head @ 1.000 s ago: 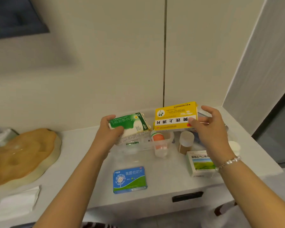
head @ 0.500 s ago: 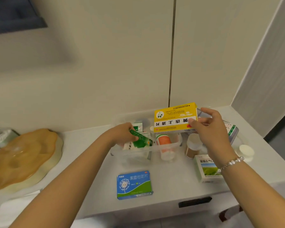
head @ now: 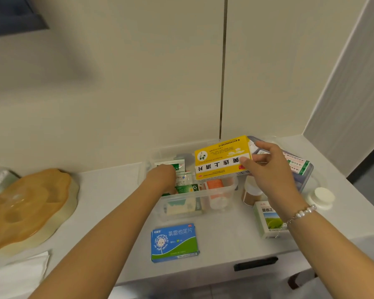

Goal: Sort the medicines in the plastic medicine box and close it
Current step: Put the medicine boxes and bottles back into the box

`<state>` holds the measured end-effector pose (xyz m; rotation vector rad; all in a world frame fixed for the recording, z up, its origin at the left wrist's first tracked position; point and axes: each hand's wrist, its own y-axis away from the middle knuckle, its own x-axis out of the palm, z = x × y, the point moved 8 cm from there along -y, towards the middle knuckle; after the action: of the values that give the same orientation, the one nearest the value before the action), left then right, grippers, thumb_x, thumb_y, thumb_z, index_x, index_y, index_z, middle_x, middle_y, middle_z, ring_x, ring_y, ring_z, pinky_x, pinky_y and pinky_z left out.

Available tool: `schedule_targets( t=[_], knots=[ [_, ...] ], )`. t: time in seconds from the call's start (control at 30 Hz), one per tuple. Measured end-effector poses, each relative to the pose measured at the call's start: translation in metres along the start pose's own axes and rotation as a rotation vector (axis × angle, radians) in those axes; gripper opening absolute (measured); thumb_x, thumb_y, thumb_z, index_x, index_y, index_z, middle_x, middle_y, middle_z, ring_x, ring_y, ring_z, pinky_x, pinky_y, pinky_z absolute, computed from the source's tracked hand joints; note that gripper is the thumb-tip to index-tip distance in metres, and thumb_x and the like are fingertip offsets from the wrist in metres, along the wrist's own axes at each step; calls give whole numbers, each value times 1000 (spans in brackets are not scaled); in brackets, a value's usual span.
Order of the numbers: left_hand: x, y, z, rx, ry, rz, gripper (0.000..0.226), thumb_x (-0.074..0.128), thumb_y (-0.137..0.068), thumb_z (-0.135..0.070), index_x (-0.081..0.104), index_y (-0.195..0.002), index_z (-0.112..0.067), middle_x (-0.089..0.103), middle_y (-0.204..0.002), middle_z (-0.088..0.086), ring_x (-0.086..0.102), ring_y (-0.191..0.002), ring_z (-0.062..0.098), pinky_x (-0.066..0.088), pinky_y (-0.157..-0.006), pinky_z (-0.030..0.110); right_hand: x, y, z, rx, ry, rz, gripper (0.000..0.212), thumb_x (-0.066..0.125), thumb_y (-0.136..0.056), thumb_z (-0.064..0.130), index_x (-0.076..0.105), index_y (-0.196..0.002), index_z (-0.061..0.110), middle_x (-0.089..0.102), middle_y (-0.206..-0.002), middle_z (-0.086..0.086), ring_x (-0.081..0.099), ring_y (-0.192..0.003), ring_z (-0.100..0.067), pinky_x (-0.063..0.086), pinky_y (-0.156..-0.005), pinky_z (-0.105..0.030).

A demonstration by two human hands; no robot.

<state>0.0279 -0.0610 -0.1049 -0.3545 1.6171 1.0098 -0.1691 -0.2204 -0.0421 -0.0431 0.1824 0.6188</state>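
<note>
Medicine box point(head: 229, 190), clear plastic and open-topped, sits on the white counter point(head: 225, 231) near the back wall. The left hand point(head: 161, 180) reaches down into its left part among green-and-white packets point(head: 187, 187); its fingers are hidden, so I cannot tell whether they grip anything. The right hand point(head: 268, 169) pinches a yellow carton point(head: 222, 158) by its right end, thumb on the front face and fingers curled behind, holding it just above the box's right part, over an orange-capped bottle point(head: 216, 186). A blue carton point(head: 174, 242) lies flat in front of the box, and a green-and-white carton point(head: 267, 221) lies under the right wrist.
</note>
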Motion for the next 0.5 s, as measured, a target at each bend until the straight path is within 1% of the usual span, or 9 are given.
schedule_targets(
  t=[0.07,0.13,0.2,0.23,0.33,0.43,0.5],
  knots=[
    [-3,-1,0,18,42,-39,38,74,-72,-30,60,-100,-7,64,-103,9,60,-90,23,50,-76,32,0,-1,-1,3,-4,4,40,68,-81,19,44,-112,27,69,-93,-1,67,-83,-12,51,-65,-21],
    [-10,-3,2,35,131,-127,41,76,-71,-30,59,-101,-8,60,-105,9,57,-87,23,48,-75,33,0,-2,-1,0,-4,3,40,67,-81,19,44,-113,27,69,-92,-1,67,-81,-8,47,-60,-17],
    [-17,-3,3,48,192,-219,40,72,-75,-28,57,-107,-8,56,-110,10,57,-94,26,47,-79,36,0,-2,0,-4,-13,-3,40,67,-81,18,44,-113,27,68,-88,2,65,-77,-4,43,-57,-14],
    [-18,-3,3,55,200,-238,38,69,-78,-27,57,-109,-8,55,-113,10,57,-98,27,46,-81,36,0,-2,0,-7,-16,-4,40,67,-81,18,44,-113,27,67,-85,4,64,-75,-1,42,-55,-13],
    [-18,-5,4,44,254,-251,27,62,-85,-22,58,-107,-7,59,-113,12,57,-100,27,44,-78,34,1,-2,0,-10,-8,1,39,67,-82,18,44,-111,29,64,-79,12,61,-71,4,41,-53,-10],
    [-17,-5,4,29,273,-227,22,62,-85,-20,66,-102,-6,65,-108,12,61,-96,26,46,-75,33,2,-2,-1,-8,-5,4,40,67,-81,18,44,-112,27,66,-83,6,63,-74,0,42,-55,-14],
    [-17,-5,4,24,291,-211,20,65,-83,-19,70,-98,-6,67,-103,12,63,-93,26,48,-74,32,2,-2,0,-14,-7,1,40,67,-81,18,45,-113,26,67,-82,7,64,-75,-1,43,-57,-15]
  ],
)
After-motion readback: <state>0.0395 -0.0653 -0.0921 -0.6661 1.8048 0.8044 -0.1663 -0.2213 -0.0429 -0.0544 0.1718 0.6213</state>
